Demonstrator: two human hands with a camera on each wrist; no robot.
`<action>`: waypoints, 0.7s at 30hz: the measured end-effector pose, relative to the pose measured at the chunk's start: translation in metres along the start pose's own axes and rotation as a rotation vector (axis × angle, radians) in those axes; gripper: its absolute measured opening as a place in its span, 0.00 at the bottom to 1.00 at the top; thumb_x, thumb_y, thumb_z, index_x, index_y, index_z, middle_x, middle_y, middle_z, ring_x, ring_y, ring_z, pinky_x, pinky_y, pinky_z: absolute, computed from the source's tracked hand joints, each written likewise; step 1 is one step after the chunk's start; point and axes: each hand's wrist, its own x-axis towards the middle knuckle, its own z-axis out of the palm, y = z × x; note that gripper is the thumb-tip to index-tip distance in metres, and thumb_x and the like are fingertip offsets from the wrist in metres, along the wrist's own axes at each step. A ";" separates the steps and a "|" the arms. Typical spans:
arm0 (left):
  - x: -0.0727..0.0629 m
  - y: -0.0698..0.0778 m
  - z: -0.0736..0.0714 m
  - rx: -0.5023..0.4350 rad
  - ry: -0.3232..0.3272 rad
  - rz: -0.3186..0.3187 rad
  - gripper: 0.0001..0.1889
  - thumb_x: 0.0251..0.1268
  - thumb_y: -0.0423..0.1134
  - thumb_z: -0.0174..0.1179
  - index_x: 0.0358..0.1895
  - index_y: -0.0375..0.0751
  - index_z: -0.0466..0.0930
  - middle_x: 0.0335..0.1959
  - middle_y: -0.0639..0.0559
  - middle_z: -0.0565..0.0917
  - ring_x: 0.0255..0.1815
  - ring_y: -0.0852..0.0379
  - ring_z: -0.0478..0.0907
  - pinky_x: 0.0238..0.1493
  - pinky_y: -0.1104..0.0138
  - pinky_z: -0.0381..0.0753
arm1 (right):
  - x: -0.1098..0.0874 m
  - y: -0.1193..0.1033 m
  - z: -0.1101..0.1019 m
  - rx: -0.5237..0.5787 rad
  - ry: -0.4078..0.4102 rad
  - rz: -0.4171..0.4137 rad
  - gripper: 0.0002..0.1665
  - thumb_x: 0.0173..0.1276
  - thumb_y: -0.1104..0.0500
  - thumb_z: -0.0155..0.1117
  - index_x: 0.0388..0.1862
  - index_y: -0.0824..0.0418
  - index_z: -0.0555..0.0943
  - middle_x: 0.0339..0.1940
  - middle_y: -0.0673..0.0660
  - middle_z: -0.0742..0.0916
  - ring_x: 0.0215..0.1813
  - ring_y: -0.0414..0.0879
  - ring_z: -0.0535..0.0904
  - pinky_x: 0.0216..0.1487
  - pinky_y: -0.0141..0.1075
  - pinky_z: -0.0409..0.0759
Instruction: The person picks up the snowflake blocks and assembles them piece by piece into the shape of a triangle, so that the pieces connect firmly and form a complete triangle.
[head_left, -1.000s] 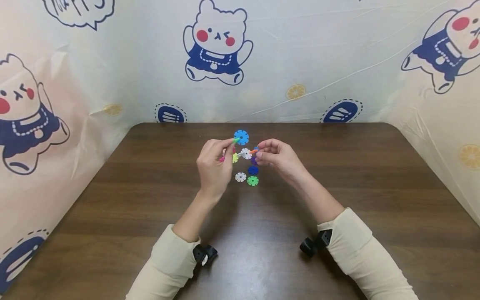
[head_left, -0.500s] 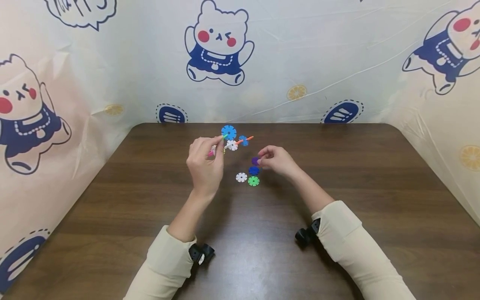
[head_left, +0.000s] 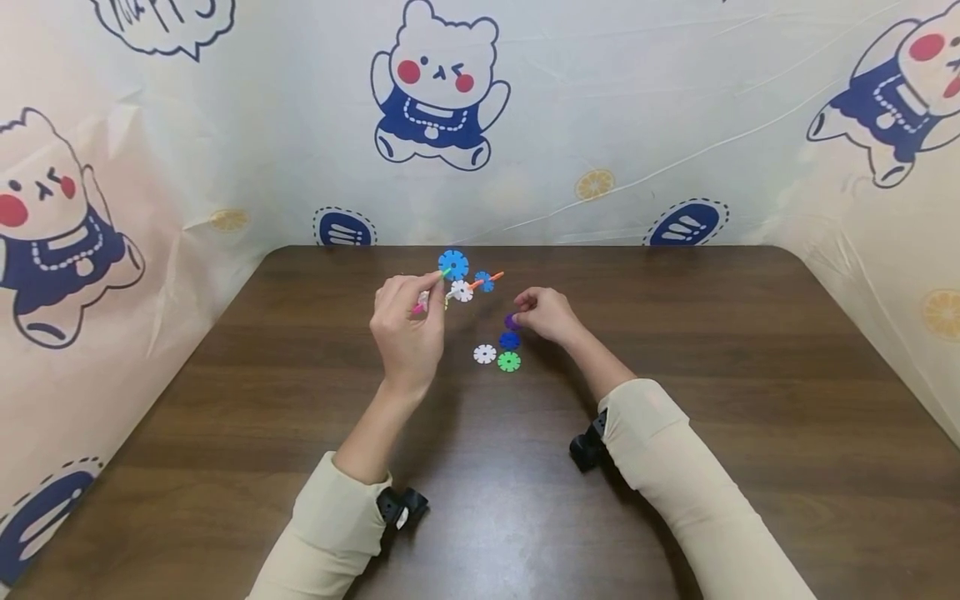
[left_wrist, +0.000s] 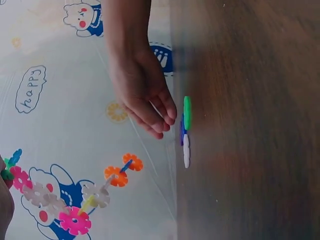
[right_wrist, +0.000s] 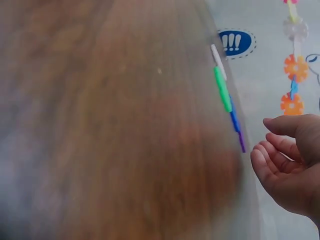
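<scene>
My left hand (head_left: 408, 329) pinches one end of a chain of slotted plastic discs, near a green disc (left_wrist: 7, 174) and a larger blue disc (head_left: 453, 265). Raised above the table, the chain runs through pink, white and yellow discs to orange discs (left_wrist: 116, 176) with a small blue disc (head_left: 483, 282) between them. The right hand (head_left: 549, 315) hovers low beside a purple disc (head_left: 511, 322) on the table. Its fingers are loosely bent, and the right wrist view shows nothing between them. A dark blue disc (head_left: 509, 340) lies just nearer than the purple one.
A white disc (head_left: 484, 354) and a green disc (head_left: 509, 361) lie side by side on the brown wooden table (head_left: 480, 467). Behind the table hangs a printed sheet (head_left: 555, 117) with cartoon bears. Each wrist carries a small black camera (head_left: 588, 446).
My left hand has moved left with the chain. The right hand has let go of the chain's orange end and come down beside the purple disc.
</scene>
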 end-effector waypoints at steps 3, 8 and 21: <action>-0.001 0.000 0.002 -0.011 -0.013 0.003 0.05 0.50 0.22 0.65 0.32 0.28 0.83 0.24 0.42 0.81 0.28 0.48 0.74 0.36 0.61 0.67 | 0.004 0.004 0.002 -0.025 0.009 0.027 0.18 0.60 0.62 0.66 0.49 0.66 0.78 0.43 0.60 0.82 0.45 0.51 0.76 0.44 0.39 0.75; -0.003 -0.001 0.003 -0.001 -0.020 0.005 0.05 0.50 0.23 0.65 0.32 0.28 0.83 0.24 0.42 0.80 0.28 0.49 0.74 0.36 0.61 0.67 | 0.007 0.006 0.004 -0.059 0.006 0.056 0.19 0.58 0.61 0.67 0.49 0.66 0.79 0.44 0.60 0.82 0.46 0.52 0.75 0.47 0.40 0.74; -0.005 -0.001 0.004 0.007 -0.025 -0.004 0.04 0.52 0.24 0.64 0.33 0.28 0.83 0.24 0.42 0.80 0.28 0.49 0.74 0.35 0.60 0.67 | 0.011 0.000 0.010 -0.201 -0.011 0.036 0.18 0.57 0.61 0.69 0.45 0.67 0.81 0.41 0.59 0.84 0.46 0.51 0.77 0.51 0.40 0.71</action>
